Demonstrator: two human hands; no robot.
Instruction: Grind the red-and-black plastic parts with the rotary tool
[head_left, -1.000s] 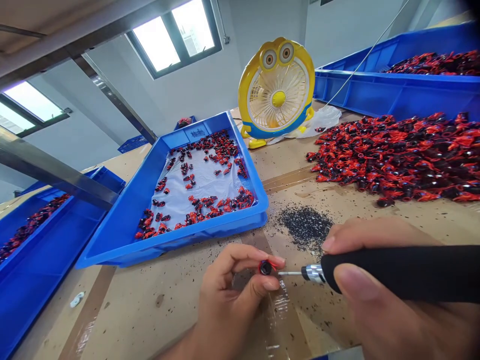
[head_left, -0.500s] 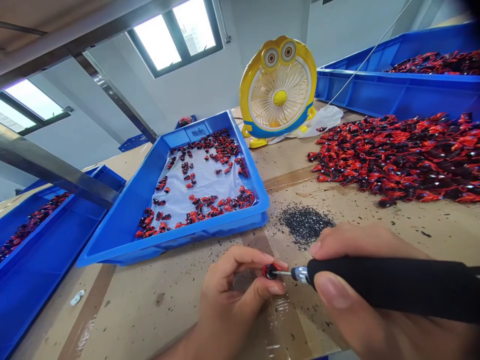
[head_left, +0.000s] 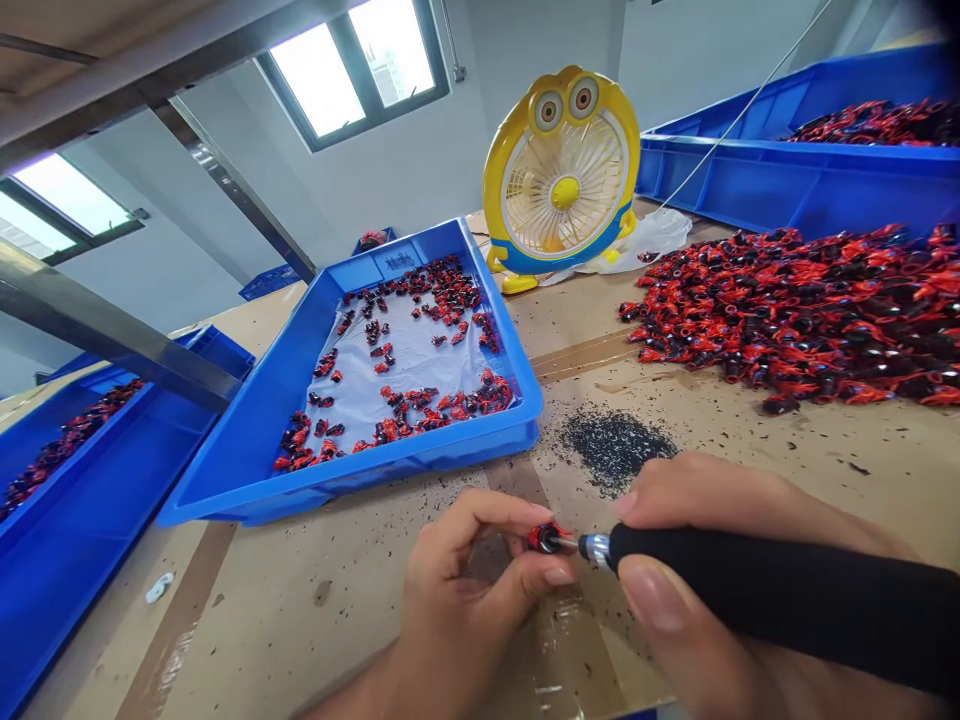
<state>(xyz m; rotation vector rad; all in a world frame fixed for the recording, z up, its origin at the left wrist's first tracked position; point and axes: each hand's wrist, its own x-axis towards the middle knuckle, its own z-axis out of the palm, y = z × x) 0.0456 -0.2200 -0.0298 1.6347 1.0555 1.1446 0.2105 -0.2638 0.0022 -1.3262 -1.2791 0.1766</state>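
Between the thumb and fingertips of my left hand (head_left: 469, 580) is a small red and black part (head_left: 543, 539), its round dark opening turned toward the right. My right hand (head_left: 697, 590) grips a thick black pen-shaped rotary tool (head_left: 720, 575) with a silver collar. The tool's thin metal bit meets the part at its opening; how deep it goes in I cannot tell. Just beyond my hands lies a heap of black shavings (head_left: 619, 445) on the brown tabletop.
A blue tray (head_left: 345, 490) with scattered red and black parts stands ahead to the left. On the right is a big pile of such parts (head_left: 795, 310), with a blue bin (head_left: 795, 185) behind it. A yellow fan (head_left: 564, 192) stands at the back. A metal post (head_left: 112, 335) slants across the left.
The part has turned slightly in my left fingers. The tool in my right hand has shifted a little left and now tilts more, its rear end lower. The view has moved slightly.
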